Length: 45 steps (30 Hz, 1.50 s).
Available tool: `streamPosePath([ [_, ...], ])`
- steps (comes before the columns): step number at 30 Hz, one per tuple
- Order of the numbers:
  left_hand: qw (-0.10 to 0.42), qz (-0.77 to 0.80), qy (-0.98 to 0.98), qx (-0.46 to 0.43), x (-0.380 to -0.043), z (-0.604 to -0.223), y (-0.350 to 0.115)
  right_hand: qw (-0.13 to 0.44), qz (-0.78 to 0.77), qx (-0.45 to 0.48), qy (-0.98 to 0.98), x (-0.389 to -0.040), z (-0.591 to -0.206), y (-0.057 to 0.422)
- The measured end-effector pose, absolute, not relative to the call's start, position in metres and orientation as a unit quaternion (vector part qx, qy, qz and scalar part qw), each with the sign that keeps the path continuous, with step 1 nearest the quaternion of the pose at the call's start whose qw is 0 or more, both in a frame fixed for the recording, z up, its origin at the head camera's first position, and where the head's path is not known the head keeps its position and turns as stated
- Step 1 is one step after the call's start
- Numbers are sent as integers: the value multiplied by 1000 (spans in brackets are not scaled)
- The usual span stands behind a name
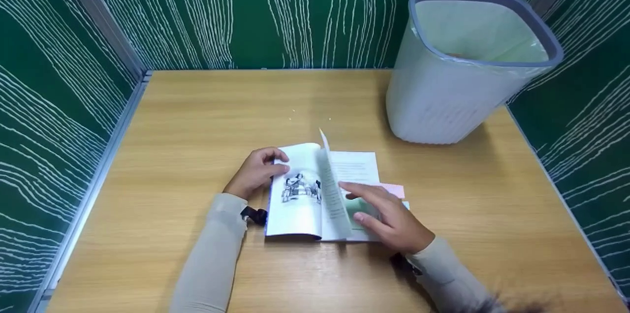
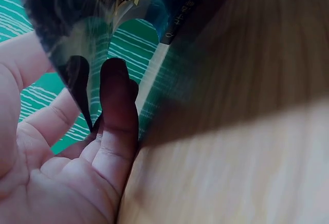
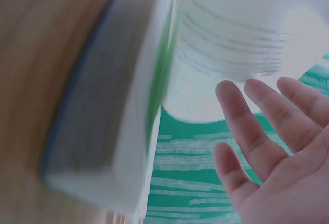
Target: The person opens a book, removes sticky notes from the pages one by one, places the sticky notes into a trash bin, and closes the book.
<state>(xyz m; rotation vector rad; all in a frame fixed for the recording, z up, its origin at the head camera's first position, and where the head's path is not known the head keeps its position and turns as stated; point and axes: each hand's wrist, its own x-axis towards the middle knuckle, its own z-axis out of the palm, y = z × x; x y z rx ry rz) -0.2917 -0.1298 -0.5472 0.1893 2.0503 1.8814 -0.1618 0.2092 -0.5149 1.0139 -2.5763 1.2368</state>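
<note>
An open book [image 1: 298,222] lies on the wooden table, its left page showing a black-and-white drawing. One page [image 1: 334,200] stands up near the spine. My left hand [image 1: 258,170] grips the book's left edge, thumb on top of the page. Under that edge, the left wrist view shows the dark glossy cover [image 2: 67,23] between its fingers. Fingers spread and fairly straight, my right hand [image 1: 389,214] has its fingertips at the raised page, printed side visible in the right wrist view. A green sticky note [image 1: 362,212] lies on the right page, partly behind this hand.
A pink sticky note [image 1: 393,190] and a blue one [image 1: 406,204] stick out past the book's right edge. At the back right stands a pale waste bin [image 1: 438,96] with a lining bag. Tiny light bits dot the table behind the book. Green patterned walls enclose the table.
</note>
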Motion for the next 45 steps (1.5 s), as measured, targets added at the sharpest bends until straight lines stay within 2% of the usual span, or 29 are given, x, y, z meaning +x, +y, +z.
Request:
streamPosePath([
  [4, 179, 663, 724, 55, -292, -547, -129, 63, 368, 376, -848, -164, -514, 200],
  [10, 175, 653, 735, 55, -294, -547, -130, 44, 350, 398, -847, -167, -512, 186],
  [21, 179, 724, 663, 61, -292, -544, -130, 26, 308, 446, -840, -175, -510, 163],
  [30, 192, 733, 646, 90, -291, -545, -134, 68, 270, 481, -831, -179, -514, 150],
  [39, 216, 718, 658, 70, -291, -551, -133, 60, 253, 471, -843, -177, -518, 155],
  [45, 209, 724, 655, 56, -292, -551, -131, 32, 282, 407, -868, -176, -523, 178],
])
